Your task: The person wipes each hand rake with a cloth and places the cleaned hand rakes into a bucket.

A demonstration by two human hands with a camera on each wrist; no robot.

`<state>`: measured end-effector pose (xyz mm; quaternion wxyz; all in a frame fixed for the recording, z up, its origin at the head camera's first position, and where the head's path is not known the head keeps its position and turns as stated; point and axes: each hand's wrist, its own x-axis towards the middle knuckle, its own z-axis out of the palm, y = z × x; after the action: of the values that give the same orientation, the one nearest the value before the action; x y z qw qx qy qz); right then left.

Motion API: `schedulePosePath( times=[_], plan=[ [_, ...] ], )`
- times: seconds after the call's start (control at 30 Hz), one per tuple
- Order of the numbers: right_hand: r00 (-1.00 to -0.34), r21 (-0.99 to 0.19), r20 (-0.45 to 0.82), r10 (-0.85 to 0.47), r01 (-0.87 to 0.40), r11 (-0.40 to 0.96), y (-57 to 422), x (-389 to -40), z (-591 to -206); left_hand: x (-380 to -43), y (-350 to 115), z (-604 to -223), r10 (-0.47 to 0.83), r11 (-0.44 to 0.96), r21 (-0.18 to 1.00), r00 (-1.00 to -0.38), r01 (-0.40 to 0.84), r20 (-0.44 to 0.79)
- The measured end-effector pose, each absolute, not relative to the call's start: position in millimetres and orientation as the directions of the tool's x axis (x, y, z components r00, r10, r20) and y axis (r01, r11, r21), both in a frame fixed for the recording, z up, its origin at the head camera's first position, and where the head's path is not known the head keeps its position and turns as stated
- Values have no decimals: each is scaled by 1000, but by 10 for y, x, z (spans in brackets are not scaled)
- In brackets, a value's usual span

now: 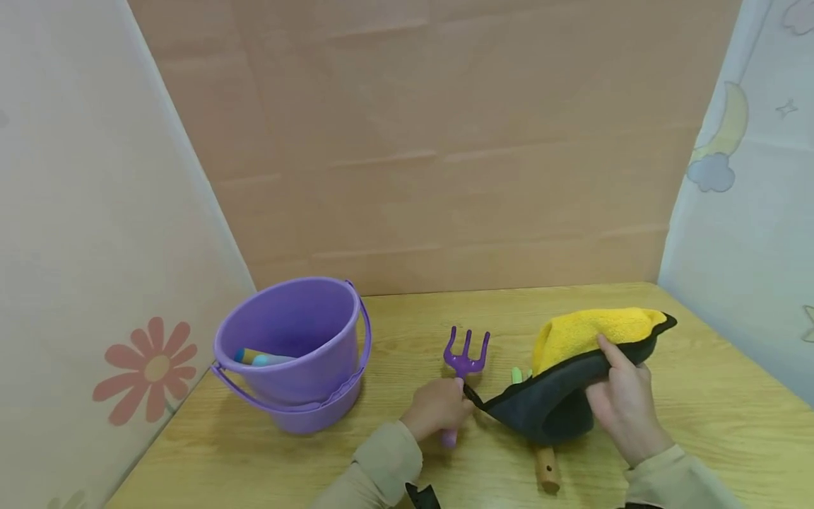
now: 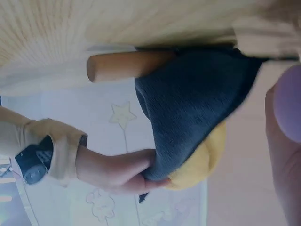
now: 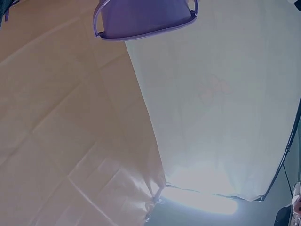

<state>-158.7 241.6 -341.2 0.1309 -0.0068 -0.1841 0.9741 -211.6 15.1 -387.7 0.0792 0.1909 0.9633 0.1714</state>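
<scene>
Head view: a wooden handle (image 1: 547, 469) pokes out nearest, beneath the cloth (image 1: 534, 406), whose edge the right hand (image 1: 623, 406) pinches aloft, perhaps for tautness; the left hand (image 1: 437, 408) grips the purple fork (image 1: 464, 364), the cloth's corner at its fingers. Farther off stands the bucket (image 1: 299, 385).

Wood-grain table (image 1: 718, 396) with a creased tan sheet (image 1: 413, 141) behind it. Left wall (image 1: 95, 177) is whitish with a big red flower (image 1: 157, 369), right wall (image 1: 779, 233) has a moon (image 1: 733, 120) and a cloud (image 1: 711, 172). Pretty bright light (image 3: 202, 200) up top.
</scene>
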Motion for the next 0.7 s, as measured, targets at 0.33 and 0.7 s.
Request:
schedulePosePath(
  times=[0.33,0.7],
  plan=[
    [-960,-462,107,260,-280,-842,2310,-1605,-3388,-2103,-6,-3709,359,719,649,-933,249,-39],
    [-893,-813,368,260,-445,-375,1992,-1572,-3389,-1947,-31,-3539,437,683,640,-899,352,28]
  ],
)
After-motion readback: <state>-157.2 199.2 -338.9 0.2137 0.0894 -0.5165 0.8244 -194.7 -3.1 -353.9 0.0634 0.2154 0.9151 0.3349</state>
